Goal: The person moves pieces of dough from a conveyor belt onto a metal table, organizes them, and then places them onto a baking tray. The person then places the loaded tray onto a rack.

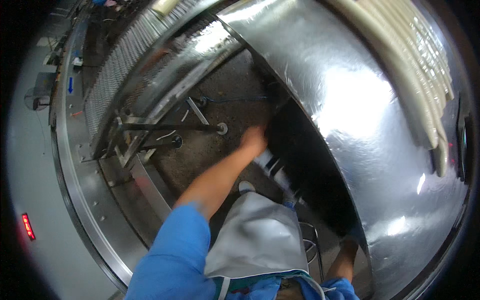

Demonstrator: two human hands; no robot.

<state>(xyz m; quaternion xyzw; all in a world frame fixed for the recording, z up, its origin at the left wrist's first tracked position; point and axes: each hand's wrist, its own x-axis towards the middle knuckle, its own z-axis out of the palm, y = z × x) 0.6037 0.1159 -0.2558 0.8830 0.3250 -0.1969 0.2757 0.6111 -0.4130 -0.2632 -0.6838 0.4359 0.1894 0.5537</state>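
My left arm stretches forward, and my left hand point(254, 141) is at the dark underside of the steel table point(300, 95), below its edge. Blur and shadow hide its fingers. Beside that hand is a pale bluish-white piece with dark bands point(272, 167), whose kind I cannot make out. At the lower right, my right hand point(350, 244) reaches to the same table edge, close to my body. Its fingers disappear in the shadow under the edge, so what it touches is hidden. Long, glossy cream-coloured strands point(400, 60) lie side by side on the tabletop.
A metal mesh conveyor point(117, 75) runs along the left on a steel frame point(170, 126) with feet on the wet brown floor point(215, 95). My grey apron point(255, 235) hangs between the arms. A red lit display point(28, 226) and a fan point(37, 99) are at the far-left wall.
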